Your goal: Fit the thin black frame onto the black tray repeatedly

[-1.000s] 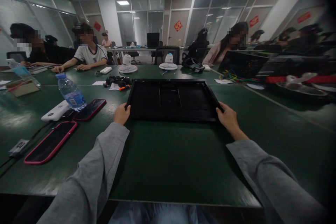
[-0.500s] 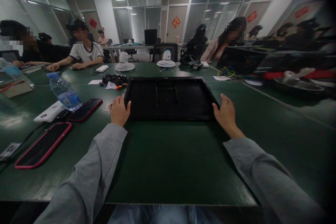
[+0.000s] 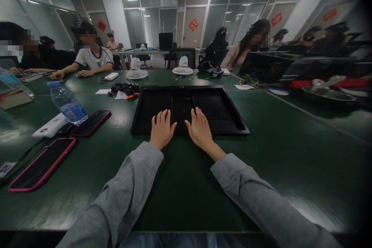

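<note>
A shallow black rectangular tray-like frame [image 3: 229, 112] with raised edges lies flat on the green table [image 3: 186, 186] in front of me. Two thin ridges run across its middle section. My left hand [image 3: 162, 128] is palm down over the near edge, left of centre, its fingers spread. Beside it, my right hand [image 3: 200, 130] reaches over the same edge with fingers stretched out. Neither hand grips anything. Whether the palms press on the frame or hover just above it, I cannot tell.
On my left are a water bottle [image 3: 67, 104], a white power bank [image 3: 50, 126] and two red-edged phones, one [image 3: 43, 164] nearer me. Small white fans [image 3: 182, 66], dark clutter [image 3: 123, 89] and a headset [image 3: 210, 69] stand beyond the frame. A pan [image 3: 328, 97] sits at right. Several people sit around.
Both hands have let go of the frame's left and right sides and moved inward to its near edge. The frame seems to lie flatter, its near edge looking wider.
</note>
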### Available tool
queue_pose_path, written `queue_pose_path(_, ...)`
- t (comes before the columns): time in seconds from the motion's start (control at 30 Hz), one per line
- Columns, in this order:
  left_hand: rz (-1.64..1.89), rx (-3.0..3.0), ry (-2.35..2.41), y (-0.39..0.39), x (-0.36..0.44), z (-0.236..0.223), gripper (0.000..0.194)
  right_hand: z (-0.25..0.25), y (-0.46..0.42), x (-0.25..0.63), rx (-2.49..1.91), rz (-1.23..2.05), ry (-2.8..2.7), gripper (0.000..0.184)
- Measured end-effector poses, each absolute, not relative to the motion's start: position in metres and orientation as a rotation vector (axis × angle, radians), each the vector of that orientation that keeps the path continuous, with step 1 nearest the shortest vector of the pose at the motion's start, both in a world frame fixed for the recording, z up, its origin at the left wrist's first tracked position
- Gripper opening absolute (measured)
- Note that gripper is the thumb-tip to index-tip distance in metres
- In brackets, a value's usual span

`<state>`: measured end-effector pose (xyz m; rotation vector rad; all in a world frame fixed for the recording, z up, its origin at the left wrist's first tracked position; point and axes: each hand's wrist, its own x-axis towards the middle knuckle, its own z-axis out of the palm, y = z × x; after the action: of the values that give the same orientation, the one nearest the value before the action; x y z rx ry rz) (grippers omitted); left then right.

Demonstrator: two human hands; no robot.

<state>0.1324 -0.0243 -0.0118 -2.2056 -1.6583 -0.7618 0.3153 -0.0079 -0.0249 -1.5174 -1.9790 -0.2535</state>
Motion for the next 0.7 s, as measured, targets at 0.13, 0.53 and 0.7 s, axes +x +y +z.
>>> queue_pose_path(0.13, -0.800, -2.253, -1.647, -0.019, 0.130, -0.015, 0.054, -0.027, -0.004, 0.318, -1.535, -0.235, -2.048, 0.068)
queue_pose_path(0.53, -1.281, -1.802, -1.940, -0.008, 0.055, 0.005, 0.030, -0.008, 0.005, 0.394, -1.528, -0.345, -1.644, 0.054)
queue_pose_path(0.7, -1.424, -1.686, -2.251, 0.012, -0.013, -0.007, 0.033, -0.016, 0.024, 0.483, -1.772, -0.251, -1.348, 0.064)
